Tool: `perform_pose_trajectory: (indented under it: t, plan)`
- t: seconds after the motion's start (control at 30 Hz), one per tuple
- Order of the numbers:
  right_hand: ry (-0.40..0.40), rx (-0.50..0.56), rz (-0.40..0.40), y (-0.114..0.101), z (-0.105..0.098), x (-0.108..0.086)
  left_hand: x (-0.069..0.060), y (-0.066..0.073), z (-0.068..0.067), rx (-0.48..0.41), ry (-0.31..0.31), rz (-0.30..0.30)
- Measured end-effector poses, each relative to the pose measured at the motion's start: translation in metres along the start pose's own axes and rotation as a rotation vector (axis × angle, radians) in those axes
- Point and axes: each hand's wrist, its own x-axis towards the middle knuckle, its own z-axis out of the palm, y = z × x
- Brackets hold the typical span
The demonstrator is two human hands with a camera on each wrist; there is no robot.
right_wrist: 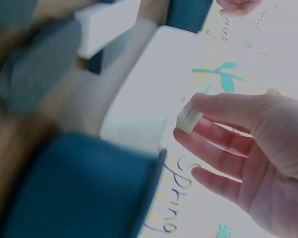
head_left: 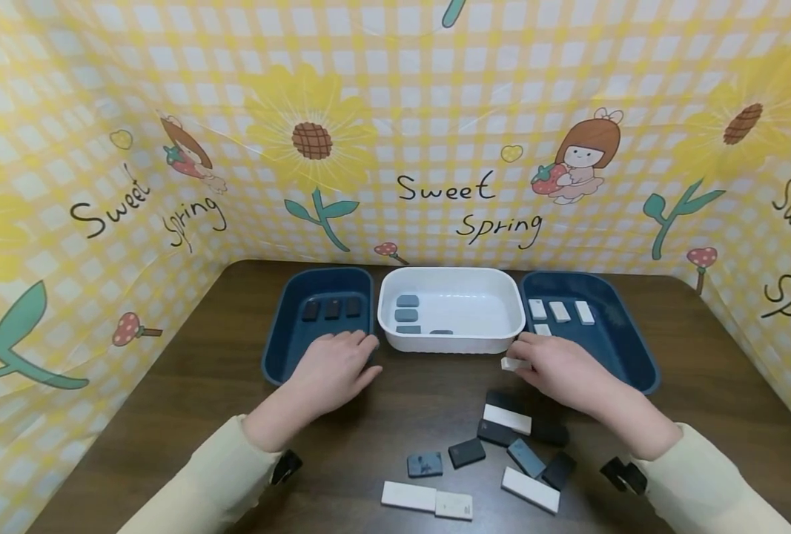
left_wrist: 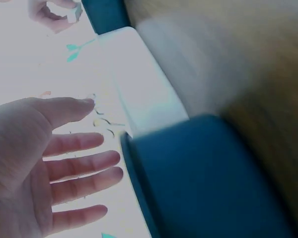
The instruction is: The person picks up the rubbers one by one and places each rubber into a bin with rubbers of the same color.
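My right hand (head_left: 558,369) pinches a small white block (head_left: 515,364) between thumb and fingertips, just in front of where the white bin (head_left: 451,343) meets the right blue bin (head_left: 642,374). In the right wrist view, the same white block (right_wrist: 189,118) sticks out from the fingertips. My left hand (head_left: 333,368) is above the front right side of the left blue bin (head_left: 271,348). Its fingers (left_wrist: 84,165) are extended and spread in the left wrist view, with nothing held.
Black blocks (head_left: 332,308) lie in the left bin, blue-grey blocks (head_left: 407,315) in the white one, and white blocks (head_left: 558,311) in the right one. Loose blocks of mixed colours, such as a black one (head_left: 467,452) and a white one (head_left: 530,489), are scattered on the brown table (head_left: 342,475).
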Motion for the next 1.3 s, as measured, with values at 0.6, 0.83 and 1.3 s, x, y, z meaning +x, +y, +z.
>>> perform_pose_trajectory:
  t: [0.6,0.83,1.3]
  plan:
    - [0.084,-0.012,0.235,0.058,-0.026,-0.029,0.101,0.067,0.007,-0.075,-0.095,0.294]
    - [0.030,0.028,0.329,0.077,-0.019,-0.023,0.135,0.087,0.021,-0.101,-0.249,0.331]
    - [-0.381,-0.032,0.399,0.110,-0.022,0.018,0.163,0.102,0.051,-0.172,-0.366,0.316]
